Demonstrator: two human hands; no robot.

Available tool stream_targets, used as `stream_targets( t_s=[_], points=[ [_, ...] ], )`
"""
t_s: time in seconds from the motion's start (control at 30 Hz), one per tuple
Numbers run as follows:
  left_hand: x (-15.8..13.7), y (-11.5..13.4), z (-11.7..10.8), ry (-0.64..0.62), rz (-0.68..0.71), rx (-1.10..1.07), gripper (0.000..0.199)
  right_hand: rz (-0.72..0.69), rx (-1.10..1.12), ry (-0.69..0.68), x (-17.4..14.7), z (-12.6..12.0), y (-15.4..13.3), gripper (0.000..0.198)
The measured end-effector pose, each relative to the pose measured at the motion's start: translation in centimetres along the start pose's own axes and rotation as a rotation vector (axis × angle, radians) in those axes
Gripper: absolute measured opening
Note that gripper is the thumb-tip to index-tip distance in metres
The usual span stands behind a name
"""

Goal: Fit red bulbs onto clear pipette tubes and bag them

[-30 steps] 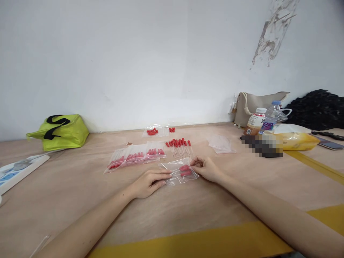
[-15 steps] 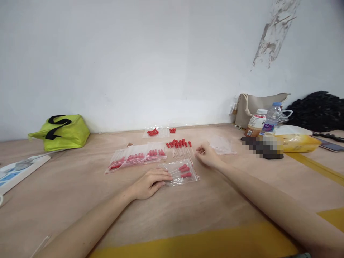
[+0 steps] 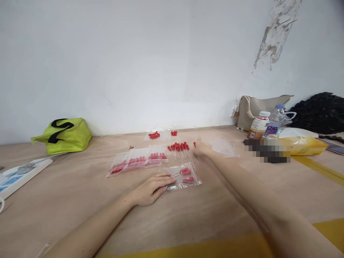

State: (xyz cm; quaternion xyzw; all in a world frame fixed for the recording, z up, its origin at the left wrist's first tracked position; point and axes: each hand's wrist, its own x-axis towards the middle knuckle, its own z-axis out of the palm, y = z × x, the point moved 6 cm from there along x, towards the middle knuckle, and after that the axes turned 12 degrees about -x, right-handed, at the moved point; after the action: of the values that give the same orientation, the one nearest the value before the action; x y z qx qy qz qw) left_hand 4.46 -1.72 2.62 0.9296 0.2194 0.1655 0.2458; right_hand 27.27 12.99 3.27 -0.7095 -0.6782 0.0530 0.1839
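My left hand (image 3: pixel 150 190) lies flat on the table, its fingertips pinning the left edge of a clear zip bag (image 3: pixel 191 182). That bag holds a few droppers with red bulbs. My right hand (image 3: pixel 202 149) is stretched out to the right end of a row of loose red-bulb droppers (image 3: pixel 178 147). Its fingers are pinched on one dropper (image 3: pixel 194 144), which sits slightly apart from the row. The hand is blurred.
Filled dropper bags (image 3: pixel 139 159) lie in a line to the left. Empty clear bags (image 3: pixel 224 147) and a bag of red bulbs (image 3: pixel 156 135) lie farther back. A green bag (image 3: pixel 64 135), white board (image 3: pixel 21 173), bottles (image 3: pixel 259 125), beige bag (image 3: pixel 255 107) and yellow packet (image 3: pixel 303 145) stand around.
My right hand has let go of the clear bag's right edge and reached forward to the loose droppers. My left hand has stayed on the bag.
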Motion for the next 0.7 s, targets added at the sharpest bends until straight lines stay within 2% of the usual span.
stream_targets(
  t_s=[0.1,0.23,0.33,0.43,0.7],
  points=[
    [0.0,0.0,0.1,-0.023,-0.007,-0.001,0.042,0.025,0.125,0.077,-2.6,-1.3,1.5,0.058],
    [0.0,-0.1,0.1,-0.035,-0.019,-0.006,0.041,0.084,0.718,0.118,-6.7,-1.1,3.2,0.060],
    [0.0,-0.1,0.0,-0.032,-0.023,0.001,0.040,0.127,0.969,0.139,-8.6,-0.2,3.5,0.056],
    [0.1,-0.2,0.1,-0.037,-0.021,0.010,0.040,0.138,1.092,0.135,-9.2,0.5,3.1,0.052],
    [0.2,-0.1,0.1,-0.043,0.000,0.008,0.041,0.069,1.243,-0.036,-10.7,1.3,2.4,0.040]
  ],
)
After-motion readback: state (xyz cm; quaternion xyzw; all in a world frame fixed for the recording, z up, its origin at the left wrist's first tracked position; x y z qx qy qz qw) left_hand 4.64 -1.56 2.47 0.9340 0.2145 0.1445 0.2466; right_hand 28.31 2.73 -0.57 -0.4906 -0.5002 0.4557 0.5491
